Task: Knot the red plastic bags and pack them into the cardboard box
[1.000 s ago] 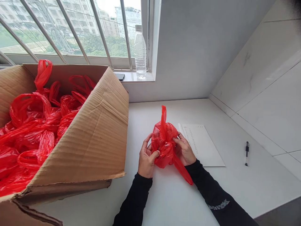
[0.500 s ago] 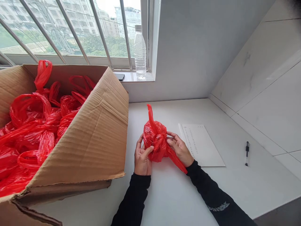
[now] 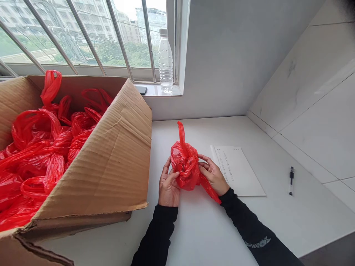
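A small knotted red plastic bag (image 3: 186, 165) is held between both hands just above the white table (image 3: 210, 229). My left hand (image 3: 168, 185) cups its left side, thumb pressed on the plastic. My right hand (image 3: 213, 176) grips its right side, fingers curled into the folds. One loose handle sticks straight up, another trails down over my right wrist. Both arms wear black sleeves.
A big open cardboard box (image 3: 111, 162) filled with several more knotted red bags (image 3: 41, 147) fills the left side. A printed sheet (image 3: 238, 170) and a black pen (image 3: 291, 180) lie to the right. A water bottle (image 3: 165, 61) and a phone (image 3: 142, 90) sit on the windowsill.
Both hands drew the bag a little left and toward me, then turned it; the upright handle swung from leaning right to leaning left. Nothing else moved.
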### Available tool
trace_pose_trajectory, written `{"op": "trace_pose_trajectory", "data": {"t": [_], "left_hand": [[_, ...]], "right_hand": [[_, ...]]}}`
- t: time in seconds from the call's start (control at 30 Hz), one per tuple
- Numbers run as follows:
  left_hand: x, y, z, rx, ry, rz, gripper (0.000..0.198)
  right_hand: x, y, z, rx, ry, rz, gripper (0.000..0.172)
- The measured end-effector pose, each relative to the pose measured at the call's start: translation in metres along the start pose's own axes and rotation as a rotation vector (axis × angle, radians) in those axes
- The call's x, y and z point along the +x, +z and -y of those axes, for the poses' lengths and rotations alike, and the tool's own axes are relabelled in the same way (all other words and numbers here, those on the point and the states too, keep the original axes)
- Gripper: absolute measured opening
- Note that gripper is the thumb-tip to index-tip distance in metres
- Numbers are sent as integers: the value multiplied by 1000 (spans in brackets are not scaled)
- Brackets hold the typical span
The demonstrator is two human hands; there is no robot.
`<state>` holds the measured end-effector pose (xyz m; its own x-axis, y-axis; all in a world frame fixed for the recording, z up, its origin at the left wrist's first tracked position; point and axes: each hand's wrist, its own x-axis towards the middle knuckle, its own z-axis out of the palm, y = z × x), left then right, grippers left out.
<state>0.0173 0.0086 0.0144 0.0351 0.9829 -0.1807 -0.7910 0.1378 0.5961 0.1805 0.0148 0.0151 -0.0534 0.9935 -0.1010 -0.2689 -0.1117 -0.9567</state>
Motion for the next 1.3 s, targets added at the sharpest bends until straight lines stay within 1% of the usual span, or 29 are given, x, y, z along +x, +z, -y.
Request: {"op": "trace_pose_trajectory", "data": {"t": [0.13, 0.27, 0.43, 0.53, 0.67, 0.83, 1.03, 1.1, 1.23, 1.3], "left_hand": [[-2, 0, 1, 54, -2, 22, 76], [-4, 3, 0, 81, -14, 17, 80], [-5, 5, -2, 15, -88, 20, 63], [-6, 5, -2, 20, -108, 18, 66], [-6, 6, 0, 35, -79, 6, 74], [-4, 6, 2, 36, -55, 5, 74], [-2, 4, -1, 28, 9, 12, 70], [-1, 3, -2, 19, 25, 16, 67], [1, 1, -2, 22, 29, -3, 65], [0, 2, -2, 22, 19, -8, 66]], "right_hand": [[-1, 1, 1, 18, -3, -5, 48], [-1, 2, 3, 48, 1, -15, 49], [-1, 2, 3, 73, 0, -36, 49], [-1, 1, 2, 91, 5, -46, 48], [1, 0, 2, 116, 16, -52, 48], [2, 0, 2, 147, 31, -64, 49], [3, -2, -5, 182, 120, -83, 35], [4, -2, -6, 180, 131, -51, 31], [4, -2, -6, 84, 107, 99, 31], [4, -3, -6, 72, 92, 126, 29]]}}
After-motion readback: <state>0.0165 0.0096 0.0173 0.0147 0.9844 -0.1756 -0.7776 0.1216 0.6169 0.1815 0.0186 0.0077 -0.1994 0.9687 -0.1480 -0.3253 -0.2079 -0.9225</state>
